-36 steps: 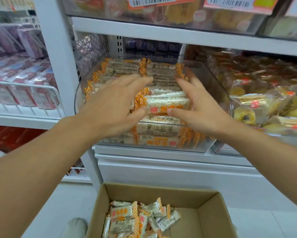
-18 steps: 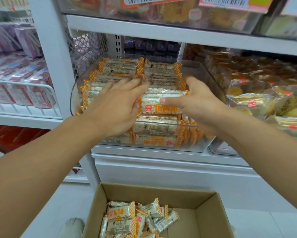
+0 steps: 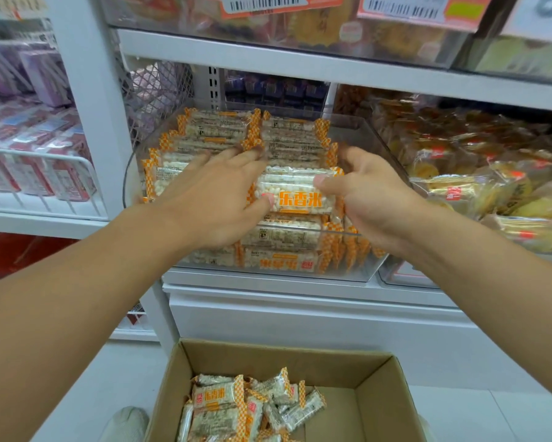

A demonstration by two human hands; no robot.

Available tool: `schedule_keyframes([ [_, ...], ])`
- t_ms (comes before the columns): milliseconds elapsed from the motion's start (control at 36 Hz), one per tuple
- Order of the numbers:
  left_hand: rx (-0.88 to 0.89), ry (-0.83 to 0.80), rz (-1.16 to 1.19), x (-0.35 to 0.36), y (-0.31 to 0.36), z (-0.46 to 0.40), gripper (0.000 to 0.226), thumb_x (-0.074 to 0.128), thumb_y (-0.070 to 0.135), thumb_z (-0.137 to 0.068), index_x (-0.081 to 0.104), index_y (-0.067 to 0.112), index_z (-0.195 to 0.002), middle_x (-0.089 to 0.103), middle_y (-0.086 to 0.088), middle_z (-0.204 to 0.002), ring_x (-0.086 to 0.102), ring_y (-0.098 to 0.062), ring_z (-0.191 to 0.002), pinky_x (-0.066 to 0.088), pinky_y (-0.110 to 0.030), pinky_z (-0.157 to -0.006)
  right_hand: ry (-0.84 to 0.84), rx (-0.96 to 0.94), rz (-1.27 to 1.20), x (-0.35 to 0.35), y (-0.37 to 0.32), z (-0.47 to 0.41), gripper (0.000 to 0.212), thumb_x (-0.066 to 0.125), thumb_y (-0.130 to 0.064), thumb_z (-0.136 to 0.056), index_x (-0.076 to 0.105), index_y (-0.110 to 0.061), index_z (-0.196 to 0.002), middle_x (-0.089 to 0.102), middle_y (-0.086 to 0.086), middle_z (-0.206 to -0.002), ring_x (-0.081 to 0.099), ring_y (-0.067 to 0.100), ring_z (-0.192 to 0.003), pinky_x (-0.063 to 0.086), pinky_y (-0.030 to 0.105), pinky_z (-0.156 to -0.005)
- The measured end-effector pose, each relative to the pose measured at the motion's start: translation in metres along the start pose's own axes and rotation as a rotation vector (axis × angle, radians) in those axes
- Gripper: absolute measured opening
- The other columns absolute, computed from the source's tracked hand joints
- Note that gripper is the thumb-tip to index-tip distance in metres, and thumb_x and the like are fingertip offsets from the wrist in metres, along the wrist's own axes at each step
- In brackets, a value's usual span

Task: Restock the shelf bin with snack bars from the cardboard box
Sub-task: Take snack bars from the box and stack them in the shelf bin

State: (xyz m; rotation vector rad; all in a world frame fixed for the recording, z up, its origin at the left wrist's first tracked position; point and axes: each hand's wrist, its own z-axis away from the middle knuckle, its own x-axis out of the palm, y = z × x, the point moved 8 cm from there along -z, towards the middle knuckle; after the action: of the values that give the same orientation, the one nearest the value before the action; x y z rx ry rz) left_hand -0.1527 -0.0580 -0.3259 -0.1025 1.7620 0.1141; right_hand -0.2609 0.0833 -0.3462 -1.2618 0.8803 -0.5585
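Clear plastic shelf bin [image 3: 368, 135] holds rows of orange-checked snack bars [image 3: 223, 130]. Both hands grasp one snack bar [image 3: 297, 194] atop the front stack: left hand [image 3: 210, 199] at its 9 o'clock end, right hand [image 3: 368, 194] at 3 o'clock. Cardboard box [image 3: 376, 397] at 6 o'clock, loose bars [image 3: 252, 406] inside.

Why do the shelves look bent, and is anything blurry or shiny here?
Head view: the wide-angle lens bows the shelf edge and stretches the forearms; the upper packets and barcode labels are soft, the printed snack bar between both hands reads sharper; light glints along the clear bin wall.
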Motion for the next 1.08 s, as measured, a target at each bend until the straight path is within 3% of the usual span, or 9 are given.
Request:
schedule_keyframes([
  [139, -0.010, 0.017, 0.003, 0.000, 0.002, 0.003, 0.077, 0.021, 0.055, -0.089, 0.023, 0.022, -0.158, 0.026, 0.000, -0.164, 0.022, -0.020, -0.151, 0.017, -0.051, -0.122, 0.008, -0.101, 0.400, -0.001, -0.008, 0.006, 0.080, 0.060, -0.033, -0.100, 0.010, -0.019, -0.161, 0.014, -0.002, -0.167, 0.022, 0.019, -0.150, 0.029, 0.027, -0.107],
  [278, -0.003, 0.050, -0.015, 0.001, 0.006, 0.006, 0.074, 0.017, 0.053, -0.091, 0.015, 0.027, -0.160, 0.013, 0.007, -0.167, 0.008, -0.019, -0.154, 0.010, -0.050, -0.124, 0.091, -0.323, 0.707, 0.002, -0.024, 0.016, 0.071, 0.052, -0.047, -0.100, 0.022, -0.017, -0.158, 0.030, 0.005, -0.157, 0.028, 0.021, -0.146, 0.027, 0.028, -0.112],
  [444, 0.031, 0.058, -0.012, 0.007, 0.008, 0.008, 0.073, 0.016, 0.054, -0.093, 0.012, 0.028, -0.161, 0.012, 0.009, -0.167, 0.006, -0.015, -0.154, 0.007, -0.049, -0.125, -0.044, -0.230, 0.720, 0.016, -0.014, 0.011, 0.075, 0.048, -0.039, -0.102, 0.008, -0.014, -0.160, 0.010, 0.006, -0.167, 0.013, 0.018, -0.152, 0.019, 0.022, -0.105],
  [611, 0.019, 0.014, -0.031, 0.004, 0.008, 0.001, 0.076, 0.018, 0.053, -0.089, 0.021, 0.024, -0.159, 0.023, 0.004, -0.165, 0.016, -0.019, -0.153, 0.010, -0.049, -0.125, -0.128, -0.162, 0.634, 0.018, -0.010, 0.007, 0.076, 0.053, -0.031, -0.104, 0.006, -0.017, -0.162, -0.003, 0.000, -0.169, -0.004, 0.012, -0.154, 0.002, 0.024, -0.117],
  [694, 0.017, 0.028, -0.033, 0.003, 0.010, 0.003, 0.075, 0.019, 0.053, -0.090, 0.023, 0.023, -0.158, 0.025, 0.004, -0.164, 0.017, -0.019, -0.152, 0.010, -0.049, -0.124, -0.101, -0.181, 0.653, 0.016, -0.014, 0.009, 0.083, 0.063, -0.035, -0.098, 0.011, -0.021, -0.161, 0.007, 0.000, -0.169, 0.008, 0.015, -0.154, 0.015, 0.036, -0.125],
  [833, 0.035, 0.096, -0.022, 0.003, 0.009, 0.009, 0.072, 0.021, 0.052, -0.094, 0.016, 0.024, -0.160, 0.018, 0.004, -0.167, 0.011, -0.019, -0.154, 0.009, -0.051, -0.124, -0.029, -0.277, 0.671, 0.012, -0.025, 0.019, 0.084, 0.064, -0.042, -0.094, 0.017, -0.024, -0.160, 0.011, -0.001, -0.167, 0.016, 0.015, -0.152, 0.020, 0.025, -0.116],
  [889, 0.044, 0.120, -0.011, 0.001, 0.010, 0.009, 0.071, 0.023, 0.051, -0.095, 0.015, 0.024, -0.160, 0.017, 0.004, -0.167, 0.010, -0.019, -0.154, 0.009, -0.051, -0.124, 0.009, -0.338, 0.709, 0.011, -0.031, 0.026, 0.082, 0.065, -0.044, -0.093, 0.020, -0.023, -0.160, 0.015, 0.002, -0.166, 0.017, 0.016, -0.152, 0.023, 0.031, -0.120],
  [1000, 0.075, 0.179, 0.010, -0.009, 0.015, 0.015, 0.071, 0.027, 0.050, -0.095, 0.017, 0.024, -0.160, 0.017, 0.003, -0.167, 0.012, -0.019, -0.154, 0.009, -0.050, -0.124, 0.124, -0.470, 0.809, 0.008, -0.042, 0.048, 0.073, 0.063, -0.040, -0.095, 0.029, -0.021, -0.157, 0.013, 0.003, -0.168, 0.008, 0.016, -0.154, 0.015, 0.030, -0.122],
  [1083, 0.092, 0.268, 0.024, -0.023, 0.019, 0.024, 0.071, 0.034, 0.049, -0.092, 0.026, 0.022, -0.157, 0.024, 0.002, -0.165, 0.018, -0.020, -0.152, 0.014, -0.050, -0.124, 0.189, -0.596, 0.975, 0.005, -0.045, 0.071, 0.069, 0.062, -0.036, -0.095, 0.033, -0.019, -0.155, 0.008, 0.003, -0.168, -0.001, 0.022, -0.155, 0.013, 0.044, -0.125],
])
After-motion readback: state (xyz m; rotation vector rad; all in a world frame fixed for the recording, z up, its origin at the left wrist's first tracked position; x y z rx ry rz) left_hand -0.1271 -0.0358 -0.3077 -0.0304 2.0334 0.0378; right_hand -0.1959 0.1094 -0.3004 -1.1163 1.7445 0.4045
